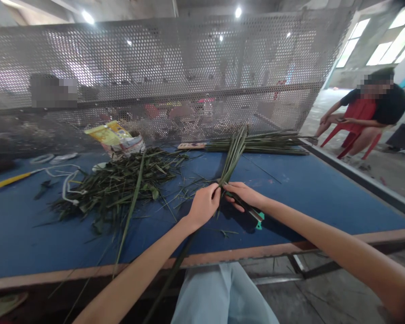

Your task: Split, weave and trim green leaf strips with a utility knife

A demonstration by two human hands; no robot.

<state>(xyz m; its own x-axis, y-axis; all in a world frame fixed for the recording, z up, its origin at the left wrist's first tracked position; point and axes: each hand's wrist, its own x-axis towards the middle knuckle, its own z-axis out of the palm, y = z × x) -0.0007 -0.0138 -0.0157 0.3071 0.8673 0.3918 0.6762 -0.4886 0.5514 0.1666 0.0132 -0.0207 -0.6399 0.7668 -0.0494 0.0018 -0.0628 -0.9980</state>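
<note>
**A:** What did we log for the grips?

**B:** The left grip was closed around the narrow green palm leaflets, low on the bunch, above the blue table. The right grip was curled against the same bunch, with a dark blade with a teal end beneath it. We could not tell whether it held that blade.

**A:** Handling?

**B:** We judged the leaflets light, flexible and liable to split lengthwise, so best taken low, where they gather. A heap of loose leaves lay to the left, and bundled stalks lay farther along the table.
</note>
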